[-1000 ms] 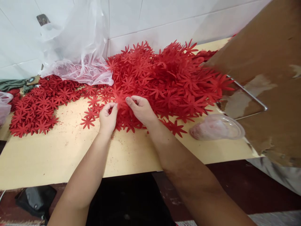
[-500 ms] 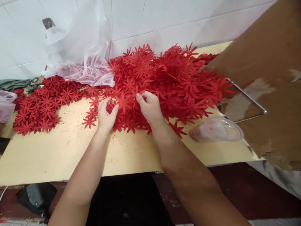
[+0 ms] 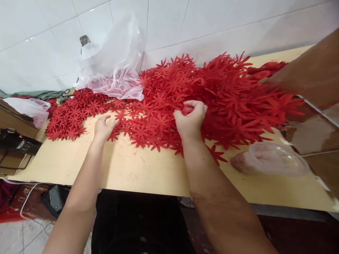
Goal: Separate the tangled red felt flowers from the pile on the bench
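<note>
Over the heap of red flower cutouts (image 3: pixel 159 120), my right hand (image 3: pixel 192 121) is closed, thumb against curled fingers. Red material shows inside the curl; it looks like part of a flower cutout, though the fingertips partly hide it. My left hand (image 3: pixel 102 129) hovers just left of the heap's near part, its fingers apart and holding nothing. The cutouts are flat, with several narrow petals each, and the heap rises higher towards the right. Farther left lies a second, darker spread of red flower cutouts (image 3: pixel 66 121).
A translucent plastic bag (image 3: pixel 113 70) stands against the tiled wall. At the right are a clear plastic tub (image 3: pixel 275 158) and a brown board (image 3: pixel 315 70). A black bottle-like object (image 3: pixel 19 141) lies at the left end of the pale tabletop (image 3: pixel 124 173).
The view has shifted left. My left hand has drawn away from the heap, leftwards. My right hand has moved right over the pile and turned, with its fingers still curled.
</note>
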The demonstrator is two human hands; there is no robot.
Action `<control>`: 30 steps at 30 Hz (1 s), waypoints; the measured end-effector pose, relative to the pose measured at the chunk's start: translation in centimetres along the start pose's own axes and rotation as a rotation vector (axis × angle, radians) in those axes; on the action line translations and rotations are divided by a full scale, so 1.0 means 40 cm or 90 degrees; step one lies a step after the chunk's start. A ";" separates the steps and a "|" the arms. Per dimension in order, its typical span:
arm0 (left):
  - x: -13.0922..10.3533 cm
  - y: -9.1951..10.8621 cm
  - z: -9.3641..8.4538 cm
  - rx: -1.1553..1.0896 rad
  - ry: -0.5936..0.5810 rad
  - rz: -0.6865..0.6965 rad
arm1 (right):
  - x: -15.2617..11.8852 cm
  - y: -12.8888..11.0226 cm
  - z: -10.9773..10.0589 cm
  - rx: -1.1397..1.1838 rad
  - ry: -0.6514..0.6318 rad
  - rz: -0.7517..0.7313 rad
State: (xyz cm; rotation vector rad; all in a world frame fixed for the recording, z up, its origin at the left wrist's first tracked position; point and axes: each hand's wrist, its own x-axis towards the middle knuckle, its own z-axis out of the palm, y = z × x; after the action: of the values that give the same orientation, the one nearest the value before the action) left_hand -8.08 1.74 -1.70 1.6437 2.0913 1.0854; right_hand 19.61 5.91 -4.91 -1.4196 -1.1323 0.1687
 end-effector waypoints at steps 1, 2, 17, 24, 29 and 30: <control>-0.006 -0.011 -0.006 0.056 -0.031 -0.001 | -0.002 0.000 0.000 -0.029 -0.003 -0.026; -0.013 -0.020 -0.008 0.110 -0.062 0.000 | -0.006 -0.003 0.000 -0.051 -0.008 -0.049; 0.025 -0.065 -0.054 -0.145 0.072 -0.062 | -0.078 -0.150 -0.047 0.074 -0.264 -0.276; 0.042 -0.014 -0.105 -0.394 0.136 -0.151 | -0.180 -0.182 0.006 -0.072 -0.727 -0.411; -0.004 0.051 -0.060 -0.670 0.032 -0.270 | -0.122 -0.118 0.007 -0.175 -0.555 -0.283; -0.019 0.070 -0.043 -0.702 0.003 -0.286 | -0.115 -0.113 0.005 -0.154 -0.531 -0.272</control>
State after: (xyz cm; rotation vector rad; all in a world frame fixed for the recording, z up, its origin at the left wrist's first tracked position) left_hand -6.88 0.60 1.24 0.6014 1.2746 1.6016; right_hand 14.82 1.79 -3.58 -1.2964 -2.1751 0.3430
